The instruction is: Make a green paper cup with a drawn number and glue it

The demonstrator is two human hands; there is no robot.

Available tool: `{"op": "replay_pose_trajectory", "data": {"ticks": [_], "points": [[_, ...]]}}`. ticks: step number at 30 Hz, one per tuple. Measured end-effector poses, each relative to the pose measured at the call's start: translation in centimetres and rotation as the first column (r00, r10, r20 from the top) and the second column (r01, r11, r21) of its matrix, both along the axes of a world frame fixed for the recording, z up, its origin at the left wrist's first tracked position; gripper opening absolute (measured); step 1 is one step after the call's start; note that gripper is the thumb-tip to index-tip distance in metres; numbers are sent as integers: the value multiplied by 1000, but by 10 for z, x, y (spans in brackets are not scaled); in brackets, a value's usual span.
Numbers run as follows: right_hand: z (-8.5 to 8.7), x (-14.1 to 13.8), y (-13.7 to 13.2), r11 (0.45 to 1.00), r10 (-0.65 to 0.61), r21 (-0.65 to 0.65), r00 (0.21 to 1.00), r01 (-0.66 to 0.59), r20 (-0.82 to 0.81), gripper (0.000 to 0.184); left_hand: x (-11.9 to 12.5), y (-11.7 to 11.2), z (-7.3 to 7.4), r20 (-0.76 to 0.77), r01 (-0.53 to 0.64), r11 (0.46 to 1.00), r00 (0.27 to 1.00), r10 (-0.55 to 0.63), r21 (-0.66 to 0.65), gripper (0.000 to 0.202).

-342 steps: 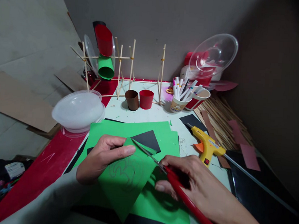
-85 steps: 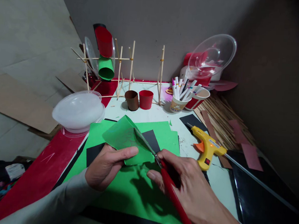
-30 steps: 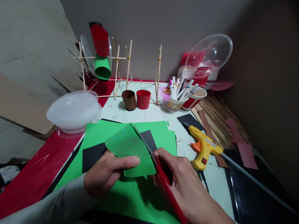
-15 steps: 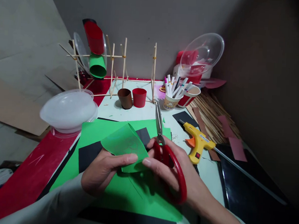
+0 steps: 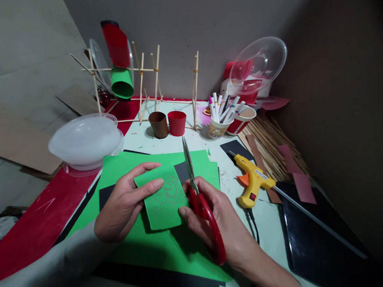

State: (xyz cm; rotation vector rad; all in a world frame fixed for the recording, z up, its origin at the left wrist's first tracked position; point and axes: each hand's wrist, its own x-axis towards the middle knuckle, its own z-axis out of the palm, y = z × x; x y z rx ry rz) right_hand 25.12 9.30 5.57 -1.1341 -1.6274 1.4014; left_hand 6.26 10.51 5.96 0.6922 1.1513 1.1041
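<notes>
Pinching a green card with a pencilled drawing in the left hand, by the ten o'clock corner, above green sheets on the counter. Slanting lengthwise from eleven toward five o'clock. Gripping red-handled scissors in the right hand, just beside at three, with blades aimed past toward eleven. Apparently touching the right edge with that thumb.

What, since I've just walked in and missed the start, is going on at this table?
A person's left hand grips a small piece of green paper with a curly line drawing on it. The right hand holds red-handled scissors, their blades pointing away from the person and off the paper, so nothing is being cut right now. Larger green sheets lie beneath, and a yellow glue gun lies to the right.
</notes>
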Motion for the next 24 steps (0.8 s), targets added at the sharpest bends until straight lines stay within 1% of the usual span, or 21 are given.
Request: {"op": "replay_pose_trajectory", "data": {"ticks": [1,4,7,9,13,15,17,21,24], "points": [[1,0,0,1000,6,-6,1000,-6,-2,22,-2,1,1,-24,-5,1000,1000,5,14,42],[4,1,1,999,17,-33,1000,-18,-8,21,-6,4,2,-87,-36,998,995,40,57,37],[7,3,2,998,29,-56,1000,-29,-13,20,-9,8,1,-105,-46,996,993,54,78,35],[8,6,4,997,53,-60,998,-54,-20,20,-11,10,-1,-95,-3,997,995,10,76,34],[9,12,5,991,119,-53,993,-120,-22,23,-16,14,-3,-54,151,987,987,-148,54,34],[8,14,6,989,136,-55,990,-137,-31,23,-16,15,-3,-52,192,979,981,-189,62,33],[6,14,5,987,146,-60,988,-149,-44,24,-16,15,-4,-72,215,972,975,-208,100,34],[4,13,4,987,148,-60,988,-150,-37,23,-14,13,-7,-167,203,966,970,-176,161,40],[5,13,4,987,141,-73,989,-143,-37,22,-14,13,-11,-219,165,967,968,-122,192,30]]}}
